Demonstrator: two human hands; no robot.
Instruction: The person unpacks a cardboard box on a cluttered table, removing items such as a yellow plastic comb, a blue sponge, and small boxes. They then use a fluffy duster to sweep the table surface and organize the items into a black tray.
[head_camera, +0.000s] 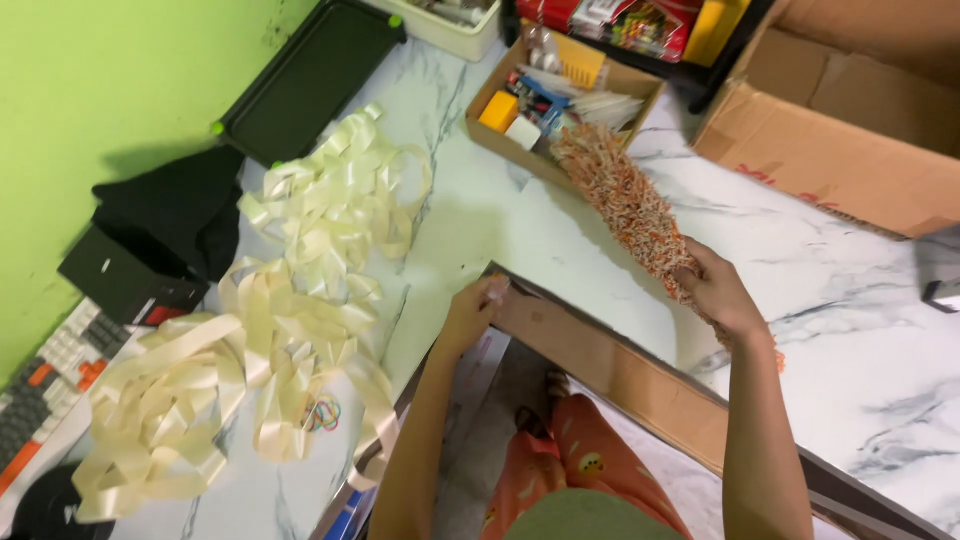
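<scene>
Shaggy duster pad (625, 195), orange and white, fuzzy chenille-like pile. Long axis runs diagonally: far end points up and away from the right hand (718, 292) toward the small cardboard box (520, 150); near end sits under the hand. It lies flat on the white marble-patterned tabletop (850, 330).

Right hand: fingers curled down and closed on the near end of the pad, thumb side toward the body, palm hidden. A bit of orange pile shows past the wrist, beyond the hand's outer side.

Left hand (478, 305): fingers bunched together at the corner of the table edge, touching the top of a flat brown cardboard sheet (610, 365) that leans along the edge between the two hands. Whether it pinches the cardboard or something small I cannot tell; fingertips are blurred.

Left of the left hand: a loose heap of cream satin ribbon (290, 300), glossy, looped and tangled. Beyond it, a black tray (310, 75) against the green wall. Farther left of the ribbon, a keyboard (50, 385) with grey, white and orange keys. Beyond the right hand, a large open cardboard carton (850, 110).
</scene>
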